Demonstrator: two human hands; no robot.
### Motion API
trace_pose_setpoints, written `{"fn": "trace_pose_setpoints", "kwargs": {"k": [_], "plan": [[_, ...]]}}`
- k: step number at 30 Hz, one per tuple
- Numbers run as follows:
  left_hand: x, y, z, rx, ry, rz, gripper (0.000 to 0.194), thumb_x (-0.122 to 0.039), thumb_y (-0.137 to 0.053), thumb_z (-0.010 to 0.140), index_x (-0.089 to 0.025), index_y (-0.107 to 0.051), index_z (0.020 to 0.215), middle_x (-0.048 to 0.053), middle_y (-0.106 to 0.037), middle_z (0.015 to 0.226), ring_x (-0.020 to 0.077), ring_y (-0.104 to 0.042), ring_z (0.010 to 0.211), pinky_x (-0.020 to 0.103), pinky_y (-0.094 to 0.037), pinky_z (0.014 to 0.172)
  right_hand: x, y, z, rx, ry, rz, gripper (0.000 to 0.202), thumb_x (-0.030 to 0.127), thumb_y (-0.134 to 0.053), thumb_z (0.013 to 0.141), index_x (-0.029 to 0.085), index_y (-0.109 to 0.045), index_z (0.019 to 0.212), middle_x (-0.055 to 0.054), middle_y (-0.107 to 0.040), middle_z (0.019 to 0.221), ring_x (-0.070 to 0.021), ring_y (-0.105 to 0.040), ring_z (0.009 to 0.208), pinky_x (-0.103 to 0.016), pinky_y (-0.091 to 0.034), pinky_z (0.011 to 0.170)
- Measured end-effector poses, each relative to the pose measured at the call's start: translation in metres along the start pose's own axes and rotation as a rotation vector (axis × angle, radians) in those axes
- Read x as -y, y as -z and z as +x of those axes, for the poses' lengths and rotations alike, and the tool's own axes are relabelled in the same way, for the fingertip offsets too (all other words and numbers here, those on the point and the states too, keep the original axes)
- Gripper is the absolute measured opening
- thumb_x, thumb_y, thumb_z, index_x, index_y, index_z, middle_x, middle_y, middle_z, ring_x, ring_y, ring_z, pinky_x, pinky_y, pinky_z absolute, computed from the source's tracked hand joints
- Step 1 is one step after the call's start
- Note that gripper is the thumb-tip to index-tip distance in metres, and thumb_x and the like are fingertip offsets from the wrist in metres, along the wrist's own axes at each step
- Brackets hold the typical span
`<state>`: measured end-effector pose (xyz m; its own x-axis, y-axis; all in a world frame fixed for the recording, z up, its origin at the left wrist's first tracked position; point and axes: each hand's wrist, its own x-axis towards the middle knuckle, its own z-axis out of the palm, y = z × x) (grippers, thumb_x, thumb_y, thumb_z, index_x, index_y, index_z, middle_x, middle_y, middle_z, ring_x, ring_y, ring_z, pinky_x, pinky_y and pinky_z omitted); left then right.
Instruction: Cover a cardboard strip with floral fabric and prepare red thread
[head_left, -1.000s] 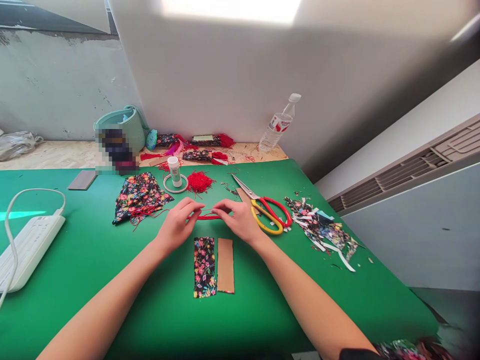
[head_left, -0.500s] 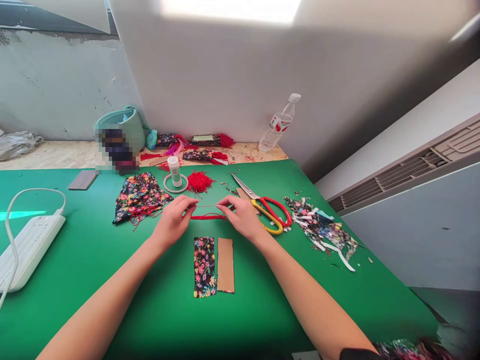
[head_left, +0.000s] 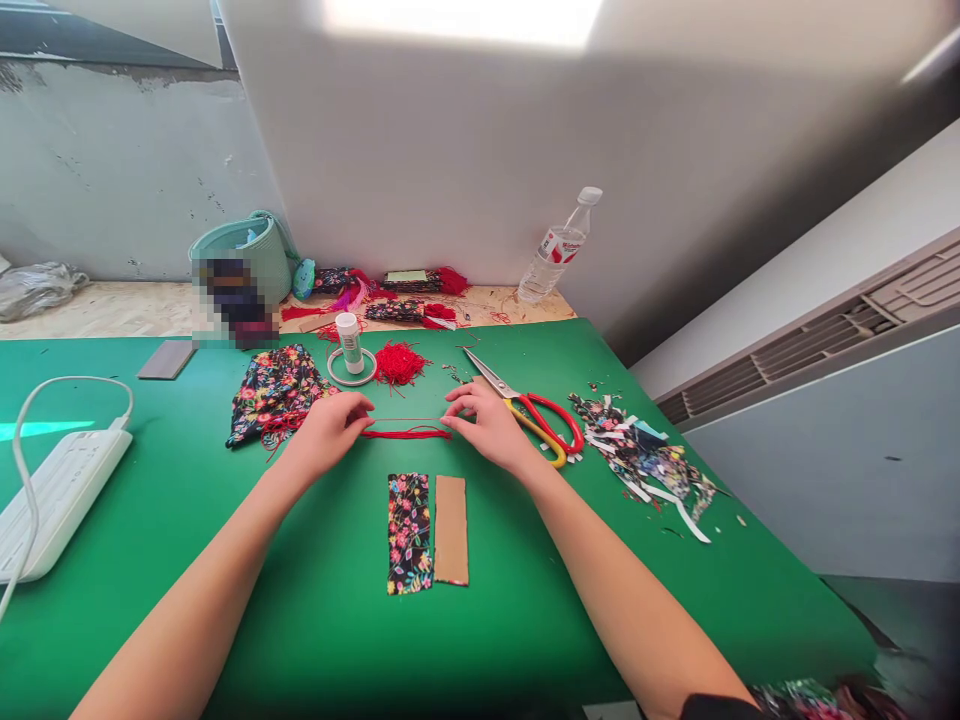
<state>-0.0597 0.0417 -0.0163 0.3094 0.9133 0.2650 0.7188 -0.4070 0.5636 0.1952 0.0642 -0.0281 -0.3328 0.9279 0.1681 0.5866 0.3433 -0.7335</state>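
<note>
A thin red thread [head_left: 409, 419] runs straight between my two hands. My left hand [head_left: 334, 430] pinches one end of it, and my right hand [head_left: 486, 425] pinches the other with finger and thumb. Just below the thread, a bundle of red threads [head_left: 409, 434] lies on the green mat. Closer to me are two strips side by side: a black floral strip [head_left: 409, 535] and a plain brown strip [head_left: 451, 530] with a floral edge. Scissors [head_left: 551, 425] with red and yellow handles lie right beside my right hand. Black floral fabric [head_left: 277, 390] with red threads is beyond my left hand.
A glue stick [head_left: 349, 343] stands inside a ring, beside a red thread pile [head_left: 401, 363]. Fabric scraps [head_left: 645, 450] lie at the right. A power strip [head_left: 67, 500] is at the left. Behind are floral tasselled pieces [head_left: 412, 281], a teal basket [head_left: 259, 250] and a water bottle [head_left: 556, 245].
My hands have moved apart, the left one to the left and the right one slightly right. More of the thread now shows between them, and it hangs slightly lower.
</note>
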Motion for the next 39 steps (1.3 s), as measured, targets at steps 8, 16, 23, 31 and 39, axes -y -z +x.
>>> {"fn": "trace_pose_setpoints", "kwargs": {"k": [8, 16, 23, 31, 39], "plan": [[0.000, 0.001, 0.001, 0.050, 0.026, 0.078, 0.009, -0.012, -0.051, 0.072, -0.020, -0.057, 0.071, 0.001, -0.066, 0.070, 0.0160, -0.061, 0.065, 0.027, -0.049, 0.062, -0.001, 0.002, 0.000, 0.093, -0.052, -0.015, 0.011, 0.016, -0.063, 0.075, 0.018, -0.065, 0.064, -0.006, -0.062, 0.093, -0.0171, -0.060, 0.085, -0.032, -0.048, 0.076], [0.002, 0.003, 0.000, 0.059, 0.051, 0.085, 0.006, -0.014, -0.052, 0.073, -0.019, -0.056, 0.071, 0.002, -0.065, 0.069, 0.0166, -0.061, 0.065, 0.028, -0.047, 0.061, 0.002, 0.004, 0.000, 0.118, -0.084, -0.047, 0.008, 0.018, -0.066, 0.074, 0.017, -0.068, 0.066, -0.007, -0.062, 0.096, -0.0192, -0.060, 0.089, -0.032, -0.047, 0.076], [0.005, 0.002, -0.001, 0.050, 0.045, 0.089, 0.009, -0.014, -0.051, 0.072, -0.020, -0.058, 0.071, 0.002, -0.067, 0.071, 0.0172, -0.062, 0.066, 0.029, -0.049, 0.063, 0.001, 0.004, 0.000, 0.121, -0.065, -0.083, 0.009, 0.016, -0.066, 0.074, 0.018, -0.069, 0.065, -0.007, -0.063, 0.097, -0.0193, -0.061, 0.088, -0.034, -0.047, 0.079], [0.007, 0.001, -0.003, 0.079, 0.055, 0.106, 0.002, -0.020, -0.056, 0.074, -0.020, -0.057, 0.072, 0.001, -0.064, 0.071, 0.0170, -0.061, 0.066, 0.029, -0.048, 0.061, 0.002, 0.007, -0.002, 0.128, -0.034, -0.103, 0.007, 0.016, -0.067, 0.072, 0.019, -0.069, 0.066, -0.006, -0.063, 0.098, -0.0194, -0.061, 0.089, -0.034, -0.048, 0.079], [-0.005, -0.008, -0.006, 0.018, -0.015, 0.168, 0.021, -0.033, -0.055, 0.080, -0.017, -0.061, 0.093, 0.009, -0.059, 0.093, 0.0241, -0.058, 0.090, 0.039, -0.049, 0.079, 0.011, -0.003, -0.003, 0.098, 0.080, -0.210, 0.026, 0.038, -0.065, 0.079, 0.018, -0.065, 0.096, -0.009, -0.063, 0.102, -0.0228, -0.058, 0.097, -0.038, -0.046, 0.088]]}}
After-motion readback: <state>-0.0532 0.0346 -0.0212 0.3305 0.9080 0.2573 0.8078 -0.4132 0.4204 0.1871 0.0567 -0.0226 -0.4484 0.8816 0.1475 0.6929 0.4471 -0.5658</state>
